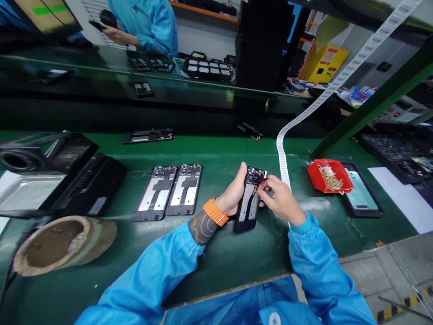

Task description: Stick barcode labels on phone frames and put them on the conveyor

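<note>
My left hand, with an orange watch band at the wrist, is closed round the edge of an opened phone. The phone is held tilted above the green bench, its circuit board and dark ribbon cable facing up. At its upper right edge, the fingers of my right hand are pinched together. A small white bit shows by these fingertips, but what they hold is too small to make out. Left of my hands, two more opened phones lie side by side on the bench.
A white label strip hangs down just behind my right hand. A red bin stands at right, partly over a black tray. At left are a black machine and a cardboard roll. Across the conveyor, a person works.
</note>
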`<state>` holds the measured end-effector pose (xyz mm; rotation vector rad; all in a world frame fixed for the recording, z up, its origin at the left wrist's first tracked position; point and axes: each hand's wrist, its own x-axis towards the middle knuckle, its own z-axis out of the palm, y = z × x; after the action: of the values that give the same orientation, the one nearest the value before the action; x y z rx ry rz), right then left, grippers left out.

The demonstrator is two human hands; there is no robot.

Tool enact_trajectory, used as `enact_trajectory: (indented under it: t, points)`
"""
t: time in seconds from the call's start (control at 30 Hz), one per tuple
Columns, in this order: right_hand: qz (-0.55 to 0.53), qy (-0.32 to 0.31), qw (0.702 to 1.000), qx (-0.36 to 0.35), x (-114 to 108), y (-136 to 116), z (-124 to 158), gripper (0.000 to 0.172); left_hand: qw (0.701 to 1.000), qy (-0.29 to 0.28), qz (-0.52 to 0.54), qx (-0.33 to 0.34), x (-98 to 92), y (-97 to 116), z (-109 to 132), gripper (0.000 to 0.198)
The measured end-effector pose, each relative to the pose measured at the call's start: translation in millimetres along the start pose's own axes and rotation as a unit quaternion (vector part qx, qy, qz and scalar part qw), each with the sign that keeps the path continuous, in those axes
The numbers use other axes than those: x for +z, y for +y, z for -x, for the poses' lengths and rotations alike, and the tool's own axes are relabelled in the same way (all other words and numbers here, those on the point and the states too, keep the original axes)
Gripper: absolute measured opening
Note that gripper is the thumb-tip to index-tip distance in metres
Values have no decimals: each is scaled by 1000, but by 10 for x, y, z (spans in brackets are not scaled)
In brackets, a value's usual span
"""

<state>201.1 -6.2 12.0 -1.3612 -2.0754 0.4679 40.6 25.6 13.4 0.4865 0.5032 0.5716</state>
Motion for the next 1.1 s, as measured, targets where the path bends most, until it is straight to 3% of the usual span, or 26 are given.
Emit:
enact_trajectory:
  t: [0.13,0.27,0.33,0.47,0.6,0.77,0.97,1.1]
  points:
    - [48,-21,998,-30,-57,-64,15,12,998,46,36,11,29,62,-3,84]
    - [-117,-85,987,-65,-182,-189,62,12,980,150,107,73,-19,162,-22,82]
    - [-195,-48,979,-38,-161,-237,79,11,975,175,116,78,-34,156,-35,82]
    - [-124,59,990,35,64,-294,69,11,985,133,96,51,22,4,-69,73]
    - [-63,71,995,8,200,-314,37,10,987,125,73,64,108,-121,-90,65]
    - [-91,93,991,-21,143,-319,35,11,986,122,61,93,160,-88,-75,63]
    - [-138,38,990,0,41,-260,-5,8,989,137,18,55,204,-80,-27,61]
    - [-107,-8,994,-3,33,-314,-33,10,984,179,1,15,261,-87,-15,58]
